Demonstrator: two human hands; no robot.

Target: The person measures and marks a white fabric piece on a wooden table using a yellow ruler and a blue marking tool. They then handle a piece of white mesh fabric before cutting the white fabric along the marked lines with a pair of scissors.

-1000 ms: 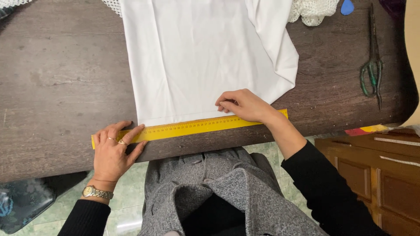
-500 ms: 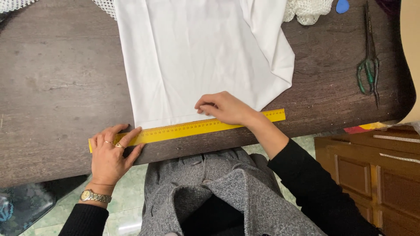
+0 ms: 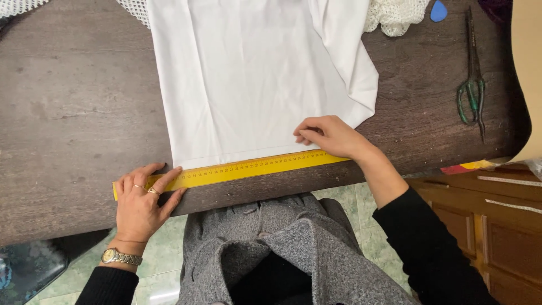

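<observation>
The ruler (image 3: 237, 168) is lying left to right along the cloth's (image 3: 248, 79) near edge. The left hand (image 3: 141, 197) is pressing flat on its left end; the right hand (image 3: 330, 135), fingers curled, is resting on its right end.

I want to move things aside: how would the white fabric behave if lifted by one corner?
The white fabric would probably droop limply: it lies flat with soft folds. Likely light, it may slide on the dark wooden table.

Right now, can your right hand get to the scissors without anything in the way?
Probably yes. The right hand rests on the white cloth and ruler; the scissors lie off to its right, with only bare table between them. Whether the arm stretches that far is uncertain.
</observation>
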